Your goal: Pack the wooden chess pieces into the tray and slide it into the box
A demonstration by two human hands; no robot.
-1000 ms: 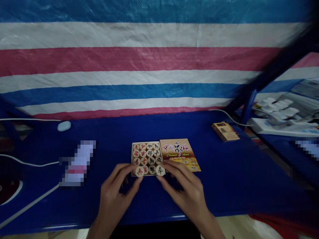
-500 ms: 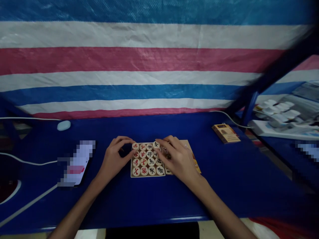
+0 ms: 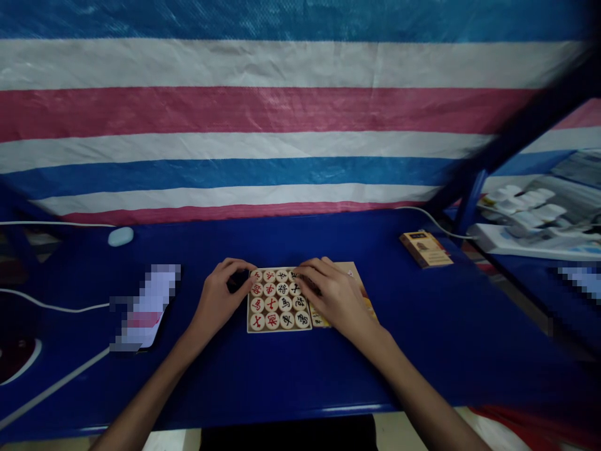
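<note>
A shallow box (image 3: 278, 331) on the blue table holds round Chinese chess pieces in rows, with red characters on the left and black on the right. My left hand (image 3: 221, 293) grips the box's upper left edge, thumb and fingertips against it and the pieces there. At the upper right corner, the fingers of my right hand (image 3: 331, 289) close on a black-character chess piece (image 3: 293, 275), which sits in its row and is partly covered. Under that hand lies a tan printed box lid or card (image 3: 350, 270), mostly hidden.
To the left lie a phone (image 3: 149, 307) with a pixelated screen, a pale blue earbud-like case (image 3: 121, 236) and white cables. A small yellow carton (image 3: 426, 248) stands back right. Beyond it are a white power strip (image 3: 526, 243) and a blue frame post (image 3: 472, 202). Striped sheeting (image 3: 263, 113) hangs behind.
The black-character piece in my right fingers has gone down into the box's upper right corner, level with its row. My left hand stays at the left edge.
</note>
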